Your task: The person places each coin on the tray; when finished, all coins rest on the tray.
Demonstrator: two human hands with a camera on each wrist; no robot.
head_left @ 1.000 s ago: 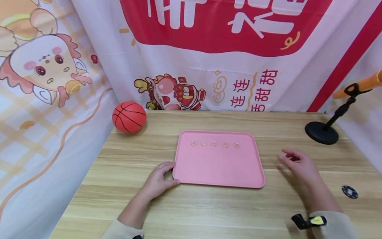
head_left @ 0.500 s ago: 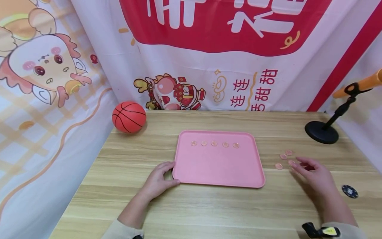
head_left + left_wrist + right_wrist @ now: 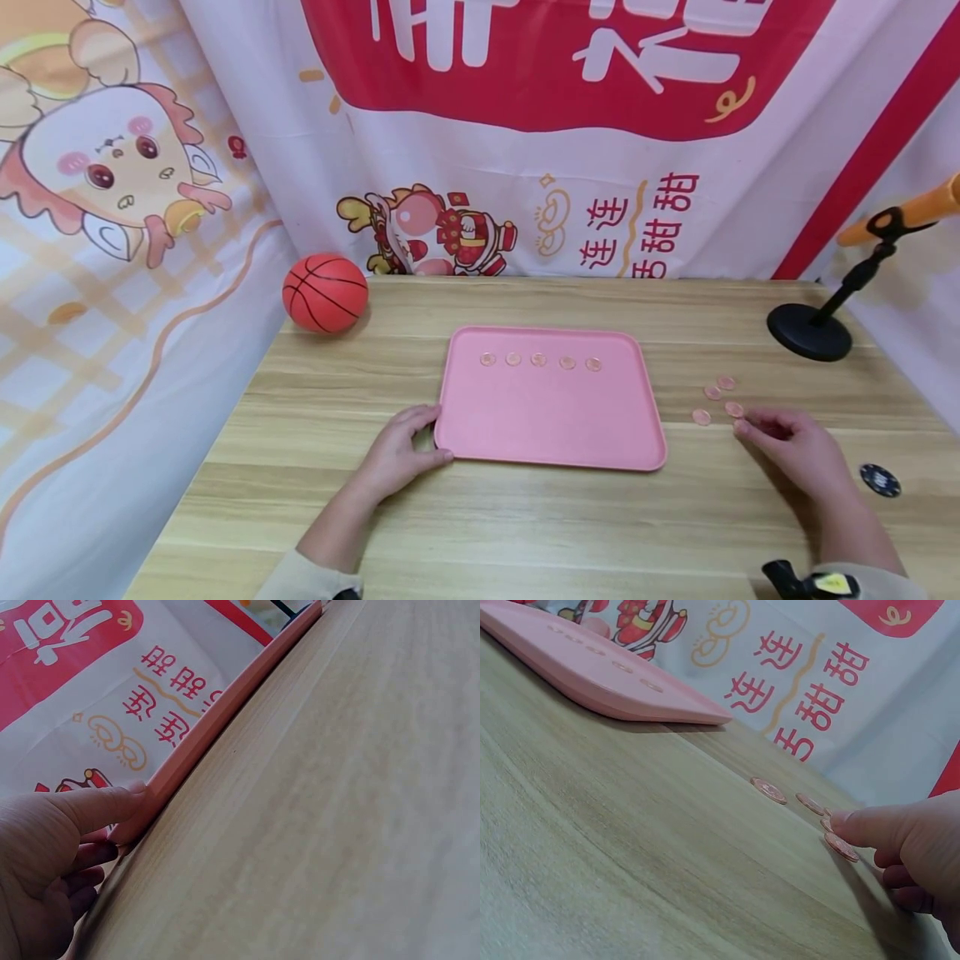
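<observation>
A pink tray point(image 3: 551, 417) lies on the wooden table, with a row of several copper coins point(image 3: 538, 360) along its far part. My left hand point(image 3: 401, 450) grips the tray's near left corner, thumb along the front wall and fingers at the left side. To the right of the tray, several loose coins point(image 3: 701, 417) lie on the tabletop. My right hand point(image 3: 798, 450) is at the nearest of them, pinching a coin point(image 3: 841, 847) at the thumb tip. That coin is mostly hidden in the head view.
A red toy basketball point(image 3: 325, 294) sits at the far left table corner. On the right stand a black stand point(image 3: 810, 332) with an orange tube and a dark poker chip point(image 3: 880, 480). A printed cloth point(image 3: 480, 167) hangs behind the table.
My right hand has moved right, away from beside the tray, and come down to the loose coins, bringing its fingertips together on one. The left hand and tray have stayed put.
</observation>
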